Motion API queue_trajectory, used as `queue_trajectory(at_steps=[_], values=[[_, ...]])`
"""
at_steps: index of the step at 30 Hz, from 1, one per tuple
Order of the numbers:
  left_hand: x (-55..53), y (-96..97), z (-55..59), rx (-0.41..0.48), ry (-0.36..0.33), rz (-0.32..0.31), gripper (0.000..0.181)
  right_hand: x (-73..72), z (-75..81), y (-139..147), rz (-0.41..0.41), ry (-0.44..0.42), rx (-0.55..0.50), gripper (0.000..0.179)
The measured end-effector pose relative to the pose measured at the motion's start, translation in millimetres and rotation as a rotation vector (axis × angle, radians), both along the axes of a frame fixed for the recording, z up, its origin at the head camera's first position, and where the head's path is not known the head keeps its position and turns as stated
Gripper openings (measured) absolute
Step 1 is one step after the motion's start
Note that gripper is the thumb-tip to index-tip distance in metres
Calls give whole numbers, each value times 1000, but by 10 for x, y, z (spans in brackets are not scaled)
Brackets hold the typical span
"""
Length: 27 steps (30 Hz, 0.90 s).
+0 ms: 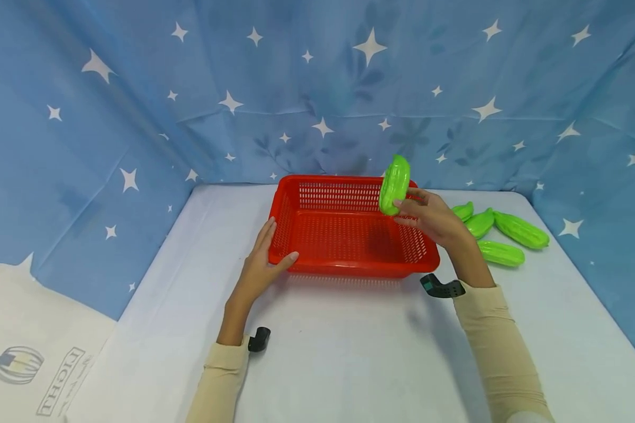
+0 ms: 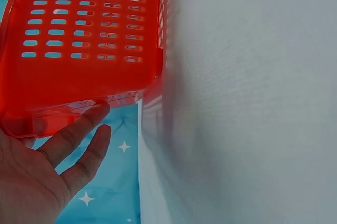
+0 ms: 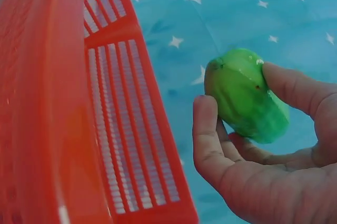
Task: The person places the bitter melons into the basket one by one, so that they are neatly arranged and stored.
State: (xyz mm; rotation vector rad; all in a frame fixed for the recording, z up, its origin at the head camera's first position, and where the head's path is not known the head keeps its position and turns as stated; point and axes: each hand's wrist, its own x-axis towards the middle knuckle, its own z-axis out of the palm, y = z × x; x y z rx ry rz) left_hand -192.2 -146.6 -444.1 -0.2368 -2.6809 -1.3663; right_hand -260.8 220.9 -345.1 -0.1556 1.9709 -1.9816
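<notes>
My right hand (image 1: pixel 428 215) pinches one green vegetable (image 1: pixel 395 185), raised near the far right corner of the red basket (image 1: pixel 344 268). My left hand (image 1: pixel 258 267), fingers extended, touches the red basket; lowering gently seems best.

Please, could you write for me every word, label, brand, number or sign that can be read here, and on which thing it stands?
"LIGHT": on the white cloth at the lower left of the head view.
Slanted writing beside that word: too small and blurred to read.
Red basket, green vegetables, black wrist straps: no readable text.
</notes>
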Motion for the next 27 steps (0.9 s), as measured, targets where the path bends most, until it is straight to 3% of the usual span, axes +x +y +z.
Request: queue_trajectory(at_steps=[10,15,27], values=[[-7,4,-4,-7,-11,5,93,-324,-88,-505,204,-118,93,75],[-11,-1,-11,-12,-16,10,94,-436,-114,-767,298,-144,190,70],[-13,-5,-4,-10,-19,11,94,-673,-188,-1174,385,-226,302,61]])
